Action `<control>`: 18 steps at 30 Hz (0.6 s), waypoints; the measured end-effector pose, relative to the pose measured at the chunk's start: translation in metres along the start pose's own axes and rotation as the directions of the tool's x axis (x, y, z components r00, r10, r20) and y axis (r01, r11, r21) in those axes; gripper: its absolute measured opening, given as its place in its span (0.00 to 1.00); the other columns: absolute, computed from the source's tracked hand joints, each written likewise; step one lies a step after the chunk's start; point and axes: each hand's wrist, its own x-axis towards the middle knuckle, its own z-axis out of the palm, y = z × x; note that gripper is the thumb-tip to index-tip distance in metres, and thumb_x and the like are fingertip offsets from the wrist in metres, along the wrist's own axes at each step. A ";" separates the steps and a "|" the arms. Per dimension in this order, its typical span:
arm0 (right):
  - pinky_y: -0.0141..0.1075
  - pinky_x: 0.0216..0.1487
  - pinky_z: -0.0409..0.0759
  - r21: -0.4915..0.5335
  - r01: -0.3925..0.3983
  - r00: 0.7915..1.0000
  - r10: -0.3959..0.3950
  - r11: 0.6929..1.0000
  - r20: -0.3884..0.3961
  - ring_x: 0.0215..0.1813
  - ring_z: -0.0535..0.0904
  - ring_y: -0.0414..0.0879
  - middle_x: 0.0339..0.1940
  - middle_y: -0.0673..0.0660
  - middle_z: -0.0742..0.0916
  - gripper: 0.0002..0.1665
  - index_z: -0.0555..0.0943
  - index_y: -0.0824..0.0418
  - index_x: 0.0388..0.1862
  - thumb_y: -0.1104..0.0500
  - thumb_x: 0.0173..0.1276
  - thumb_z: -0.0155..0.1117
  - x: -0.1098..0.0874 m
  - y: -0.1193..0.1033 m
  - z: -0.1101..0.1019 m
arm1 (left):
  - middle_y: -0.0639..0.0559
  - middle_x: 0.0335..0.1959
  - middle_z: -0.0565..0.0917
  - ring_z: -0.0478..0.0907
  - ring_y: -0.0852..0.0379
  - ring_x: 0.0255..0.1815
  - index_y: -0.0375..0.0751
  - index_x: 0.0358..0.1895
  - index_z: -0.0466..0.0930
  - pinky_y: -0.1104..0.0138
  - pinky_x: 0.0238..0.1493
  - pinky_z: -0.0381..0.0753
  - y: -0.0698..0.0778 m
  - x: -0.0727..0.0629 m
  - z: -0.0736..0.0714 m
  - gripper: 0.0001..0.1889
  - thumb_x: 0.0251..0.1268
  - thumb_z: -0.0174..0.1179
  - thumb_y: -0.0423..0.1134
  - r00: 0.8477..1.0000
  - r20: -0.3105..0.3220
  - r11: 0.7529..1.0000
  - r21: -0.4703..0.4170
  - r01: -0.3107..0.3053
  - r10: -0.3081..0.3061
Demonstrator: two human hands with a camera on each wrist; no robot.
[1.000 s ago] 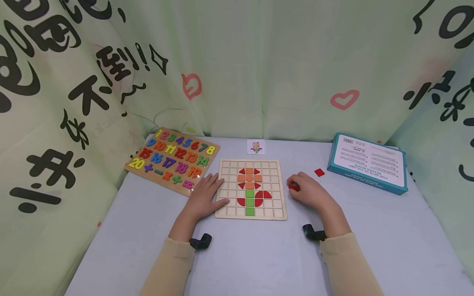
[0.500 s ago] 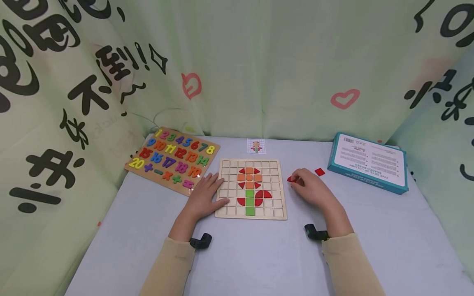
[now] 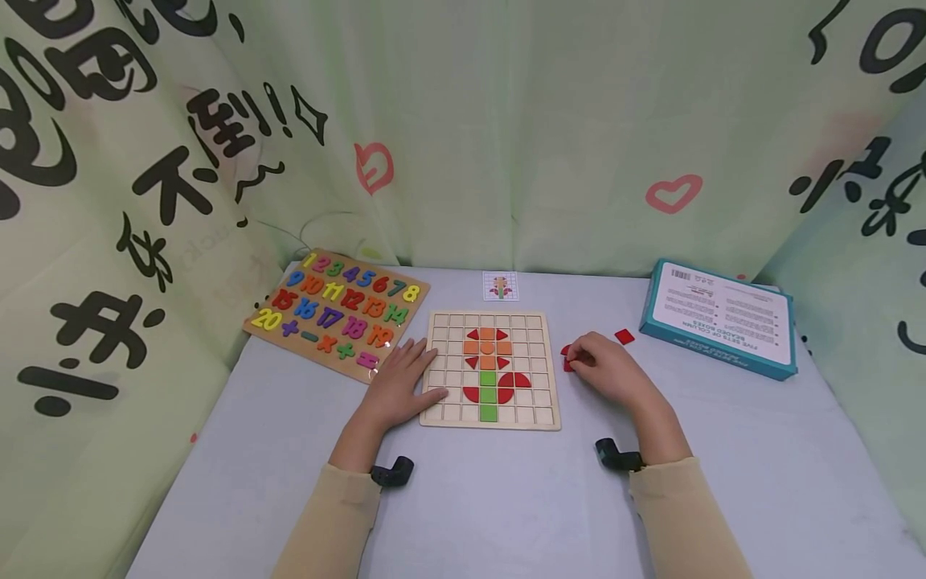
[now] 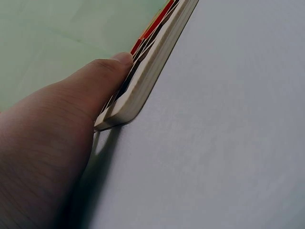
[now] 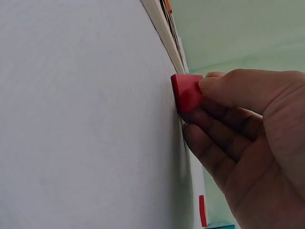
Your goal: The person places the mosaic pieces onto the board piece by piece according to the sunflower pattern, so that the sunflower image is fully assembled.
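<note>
A wooden grid board (image 3: 450, 410) lies mid-table, bearing a flower pattern of red, orange and green tiles. My left hand (image 3: 394, 386) rests at its left edge with fingers straight and the thumb over the near left corner; the left wrist view shows this thumb (image 4: 102, 78) on the board's rim. To the right of the board, my right hand (image 3: 604, 366) pinches a red tile (image 5: 187, 93) between thumb and fingers, low over the table. In the head view, red shows at two spots by these fingertips, partly hidden by them. Another red tile (image 3: 624, 337) lies beyond this hand.
A small pattern card (image 3: 501, 286) lies behind the board. At the back left, a number puzzle board (image 3: 336, 314) holds colourful digits and signs, its near corner close to my left hand. A teal box (image 3: 718, 320) lies at the back right. Curtains (image 3: 463, 145) surround the table.
My right hand has moved slightly away from me and right, then a touch back. Red now shows at two spots by its fingertips instead of one. The left hand has stayed still.
</note>
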 end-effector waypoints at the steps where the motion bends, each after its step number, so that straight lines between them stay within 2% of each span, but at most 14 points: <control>1: 0.48 0.52 0.83 -0.001 -0.002 1.000 0.002 1.000 0.002 0.49 0.77 0.51 0.47 0.55 0.82 0.09 0.80 0.54 0.44 0.57 0.66 0.68 0.000 0.000 0.000 | 0.52 0.80 0.57 0.47 0.47 0.83 0.54 0.76 0.61 0.47 0.80 0.48 0.000 0.000 0.000 0.44 0.61 0.54 0.72 1.000 -0.001 1.000 -0.001 0.000 0.000; 6: 0.48 0.53 0.83 -0.009 -0.020 1.000 0.020 1.000 0.017 0.50 0.76 0.50 0.48 0.55 0.82 0.11 0.80 0.53 0.46 0.56 0.65 0.69 0.000 0.001 0.001 | 0.52 0.80 0.57 0.47 0.47 0.83 0.54 0.76 0.61 0.47 0.80 0.48 0.000 0.000 0.000 0.44 0.61 0.54 0.72 1.000 -0.002 1.000 0.000 -0.001 0.001; 12: 0.47 0.54 0.81 -0.040 -0.011 0.997 0.014 0.999 0.072 0.50 0.75 0.50 0.49 0.55 0.81 0.18 0.80 0.55 0.54 0.54 0.65 0.68 0.001 0.002 0.003 | 0.52 0.81 0.56 0.46 0.47 0.83 0.54 0.77 0.60 0.47 0.80 0.48 0.000 0.000 -0.001 0.44 0.61 0.53 0.72 1.000 0.002 1.000 0.003 0.003 -0.003; 18: 0.46 0.53 0.81 -0.070 0.008 0.997 -0.002 0.998 0.078 0.48 0.75 0.50 0.46 0.55 0.81 0.17 0.81 0.56 0.53 0.56 0.66 0.67 0.002 -0.001 0.005 | 0.52 0.81 0.55 0.46 0.47 0.83 0.54 0.77 0.60 0.47 0.81 0.47 0.000 0.000 0.000 0.44 0.61 0.54 0.72 1.000 0.007 1.000 0.000 0.005 -0.005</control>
